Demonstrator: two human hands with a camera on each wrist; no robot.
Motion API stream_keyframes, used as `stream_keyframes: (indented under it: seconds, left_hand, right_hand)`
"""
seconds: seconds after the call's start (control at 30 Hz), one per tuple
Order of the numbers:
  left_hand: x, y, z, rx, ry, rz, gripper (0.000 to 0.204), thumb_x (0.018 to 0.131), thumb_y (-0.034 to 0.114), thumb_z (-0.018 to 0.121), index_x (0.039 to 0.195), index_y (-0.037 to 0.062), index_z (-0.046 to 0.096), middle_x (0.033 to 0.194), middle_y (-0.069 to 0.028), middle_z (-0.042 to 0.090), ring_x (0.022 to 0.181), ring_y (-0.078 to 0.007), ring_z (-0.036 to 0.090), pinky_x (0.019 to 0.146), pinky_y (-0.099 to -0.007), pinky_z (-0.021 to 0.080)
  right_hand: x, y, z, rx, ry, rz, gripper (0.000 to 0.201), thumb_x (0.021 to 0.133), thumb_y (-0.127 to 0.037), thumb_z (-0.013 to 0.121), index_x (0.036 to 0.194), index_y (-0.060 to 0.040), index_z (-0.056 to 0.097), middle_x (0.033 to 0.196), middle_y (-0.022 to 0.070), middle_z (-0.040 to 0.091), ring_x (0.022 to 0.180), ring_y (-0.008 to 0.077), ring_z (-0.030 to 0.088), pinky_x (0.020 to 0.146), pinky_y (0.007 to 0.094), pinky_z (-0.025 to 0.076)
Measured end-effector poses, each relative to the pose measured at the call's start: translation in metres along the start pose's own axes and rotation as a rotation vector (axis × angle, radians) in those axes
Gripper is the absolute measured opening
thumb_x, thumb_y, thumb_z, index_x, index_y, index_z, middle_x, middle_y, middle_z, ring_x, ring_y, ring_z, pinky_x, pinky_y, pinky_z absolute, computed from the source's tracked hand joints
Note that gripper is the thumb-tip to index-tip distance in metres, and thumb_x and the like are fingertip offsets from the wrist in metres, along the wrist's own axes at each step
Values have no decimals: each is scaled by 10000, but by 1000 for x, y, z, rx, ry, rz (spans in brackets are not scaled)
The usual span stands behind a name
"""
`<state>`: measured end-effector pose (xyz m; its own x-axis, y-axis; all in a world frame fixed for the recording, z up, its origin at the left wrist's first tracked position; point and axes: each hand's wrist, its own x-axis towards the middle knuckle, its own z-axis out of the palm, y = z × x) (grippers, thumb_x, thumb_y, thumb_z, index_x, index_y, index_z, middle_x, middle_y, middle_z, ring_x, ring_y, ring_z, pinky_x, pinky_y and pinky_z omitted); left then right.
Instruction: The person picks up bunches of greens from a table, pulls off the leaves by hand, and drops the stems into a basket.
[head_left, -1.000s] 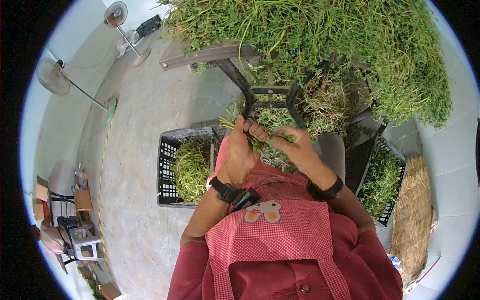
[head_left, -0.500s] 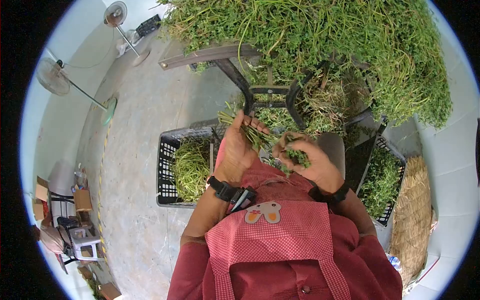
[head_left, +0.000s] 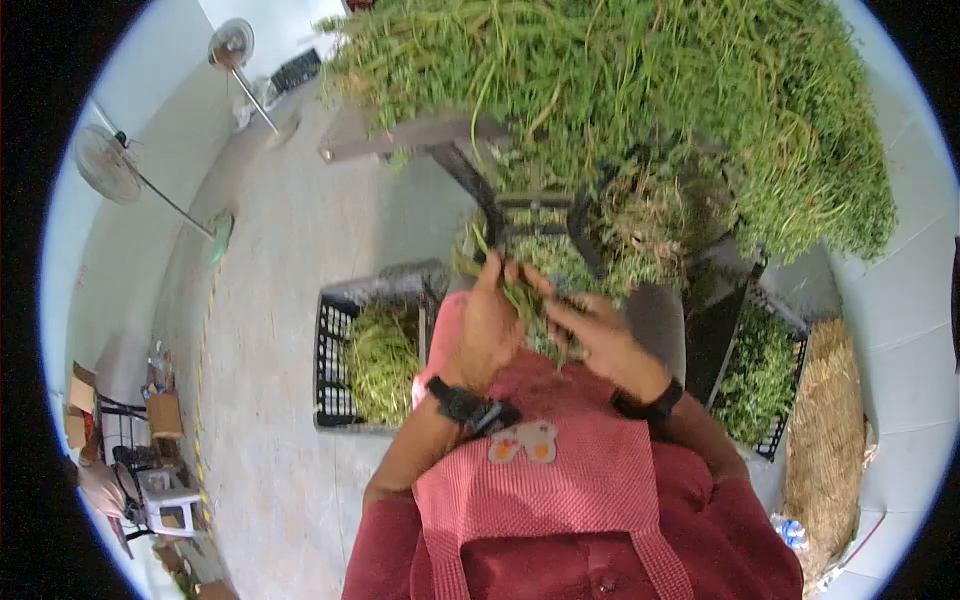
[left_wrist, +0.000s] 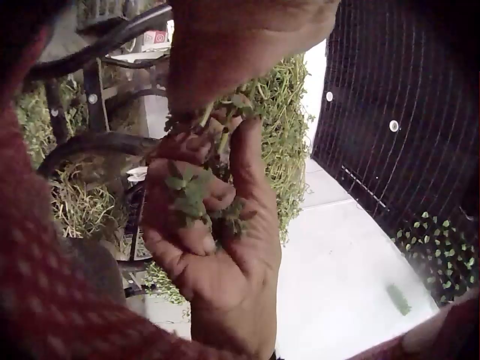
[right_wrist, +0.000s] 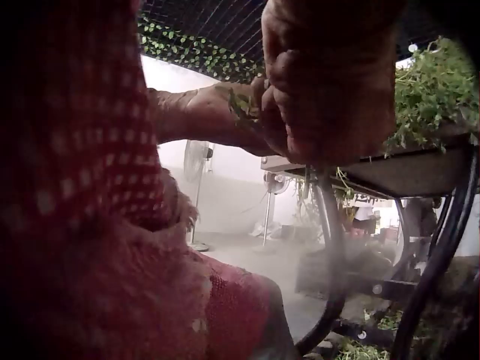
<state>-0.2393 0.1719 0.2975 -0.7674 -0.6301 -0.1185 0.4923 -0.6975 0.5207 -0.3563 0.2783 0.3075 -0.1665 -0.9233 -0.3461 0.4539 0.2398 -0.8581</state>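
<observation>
The left hand (head_left: 484, 328) grips a small bunch of green stems (head_left: 464, 262), whose cut ends stick out past the thumb. Close beside it, the right hand (head_left: 612, 350) has its fingertips at the leafy side of that bunch. In the left wrist view the right hand (left_wrist: 217, 262) is palm up with curled fingers holding leafy sprigs (left_wrist: 189, 196), while the left hand (left_wrist: 247, 45) covers the top. Seen from the right wrist, the right hand (right_wrist: 330, 90) hides most of the greens between the hands.
A large heap of greens (head_left: 620, 80) overhangs the table edge (head_left: 410, 138) ahead. Black crates of stems (head_left: 335, 360) and leaves (head_left: 798, 385) stand left and right. A straw bundle (head_left: 825, 430) lies far right; two fans (head_left: 108, 165) stand at the left wall.
The right hand has moved back from lower right to the bunch in the left hand, its fingers now straighter. The head view has shifted slightly.
</observation>
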Motion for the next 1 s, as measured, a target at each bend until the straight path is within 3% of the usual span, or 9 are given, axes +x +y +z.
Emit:
stream_keyframes:
  seconds: [0.17,0.33,0.57,0.73,0.8,0.87,0.9,0.97,1.0]
  left_hand:
    - [1,-9,6,184,-18,116,381,937,440,405,774,96,385,847,-112,552,816,-243,544,715,-372,478]
    - [-4,-10,7,244,-33,109,365,935,429,422,784,97,402,860,-93,545,851,-234,537,788,-396,454]
    - [-4,-9,9,310,-22,130,372,939,436,406,795,94,390,845,-99,551,831,-230,537,782,-389,456]
    - [-4,-8,6,309,-39,113,367,950,424,381,784,97,372,822,-103,553,814,-227,542,757,-376,466]
    - [-1,-10,4,407,-19,194,377,955,422,363,770,95,379,832,-113,570,814,-230,551,714,-366,479]
    - [-3,-8,9,312,-29,134,388,954,427,361,757,94,389,844,-119,579,820,-234,555,711,-361,479]
    - [-5,-8,11,215,-37,73,400,953,432,360,745,93,400,857,-126,588,825,-237,559,707,-356,478]
    - [-3,0,6,109,33,12,413,958,425,344,738,91,443,878,-129,597,845,-254,569,743,-368,485]
    - [-3,7,2,59,-32,-15,409,961,413,344,744,86,460,878,-125,596,858,-258,572,777,-382,483]
  right_hand:
    - [16,18,-9,-85,-15,-85,187,840,-225,650,828,-46,596,695,-25,528,558,61,472,477,219,354]
    - [8,11,-2,-111,20,-101,138,823,-146,662,809,-22,603,640,-11,532,518,55,469,438,218,332]
    - [10,16,-8,-351,51,-218,236,793,-224,683,778,-1,609,572,10,543,454,62,453,399,220,321]
    - [11,16,-14,-248,21,-235,202,800,-200,655,765,-6,609,557,3,531,451,60,455,401,220,324]
    - [12,13,-22,-258,50,-273,191,799,-189,653,758,-8,612,543,-5,523,448,59,455,403,220,325]
    - [12,10,-30,-224,1,-149,192,772,-137,660,893,1,602,701,62,597,616,133,564,532,253,432]
    - [3,5,-27,-213,8,-130,192,772,-137,660,893,1,602,701,62,597,616,133,564,532,253,432]
    - [-17,-7,-24,-1093,115,-891,363,723,-55,658,1065,-11,543,993,120,594,886,222,579,747,313,466]
    - [-14,-1,-34,-1042,106,-771,438,702,-31,658,1115,-20,511,1096,127,545,970,245,546,818,336,441]
